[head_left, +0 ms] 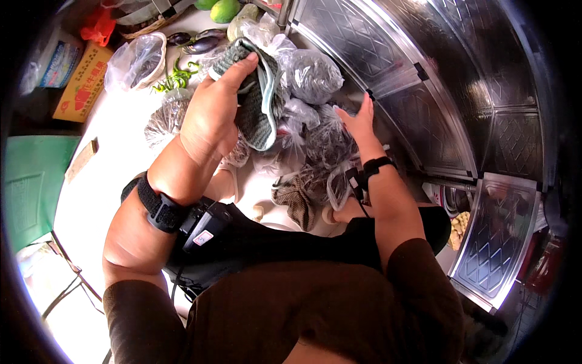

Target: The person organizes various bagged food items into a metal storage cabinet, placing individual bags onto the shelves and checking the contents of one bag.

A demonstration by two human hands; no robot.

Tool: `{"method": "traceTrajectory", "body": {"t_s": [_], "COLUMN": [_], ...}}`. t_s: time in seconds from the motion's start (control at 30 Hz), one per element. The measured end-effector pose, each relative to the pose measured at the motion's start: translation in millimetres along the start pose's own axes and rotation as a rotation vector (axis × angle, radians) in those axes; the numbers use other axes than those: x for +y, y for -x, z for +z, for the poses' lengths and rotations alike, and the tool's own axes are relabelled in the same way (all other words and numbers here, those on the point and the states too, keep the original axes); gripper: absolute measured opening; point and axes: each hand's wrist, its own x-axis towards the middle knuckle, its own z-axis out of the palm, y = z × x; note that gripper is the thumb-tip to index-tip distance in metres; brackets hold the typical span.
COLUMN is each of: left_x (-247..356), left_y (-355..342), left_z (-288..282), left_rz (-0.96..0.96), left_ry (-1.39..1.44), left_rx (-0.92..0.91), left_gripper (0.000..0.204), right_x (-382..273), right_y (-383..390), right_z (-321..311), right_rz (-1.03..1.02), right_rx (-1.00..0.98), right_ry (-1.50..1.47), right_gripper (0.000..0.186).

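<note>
My left hand [212, 112] is closed around a dark grey-green cloth [257, 118] with a pale blue edge, thumb on top, and the cloth hangs down over several clear plastic bags. To the right, my right hand [359, 124] is open with thumb and fingers apart. It is beside a knotted clear bag [330, 136] of dark contents; whether it touches the bag I cannot tell. A larger clear bag [312, 76] lies farther back. Between my feet, a brown checked cloth [296, 200] lies crumpled against the bags.
Metal-framed cabinet doors [418, 85] with a diamond pattern line the right, and one lower door [497, 242] stands open. Eggplants [203, 45], green peppers [176, 77], a white basket [151, 60] and a cardboard box [83, 82] are at the far left. A green panel [39, 182] is nearer.
</note>
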Motion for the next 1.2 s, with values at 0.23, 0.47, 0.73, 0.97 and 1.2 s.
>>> {"method": "traceTrajectory", "body": {"t_s": [0.23,0.47,0.73,0.97,1.2], "left_x": [8,13,9,-20,-39], "left_y": [-4,-8,-11,-30,-13], "left_z": [-8,-12,-11,-19,25], "left_rz": [-0.022,0.011,0.016,-0.333,-0.343], "left_ry": [0.081,0.100,0.085,0.081,0.070], "left_rx": [0.047,0.072,0.066,-0.102,-0.541], "left_gripper": [0.021,0.021,0.017,0.030,0.093], "right_x": [-66,-60,-61,-79,-102], "right_y": [-39,-53,-36,14,94], "right_z": [28,29,-64,-185,-206], "right_rz": [0.157,0.474,0.368,0.102,0.090], "right_rx": [-0.171,-0.202,-0.280,-0.408,-0.189], "right_ry": [-0.305,-0.779,-1.176,-1.626,-1.956], "right_gripper": [0.105,0.046,0.026,0.021,0.031]}}
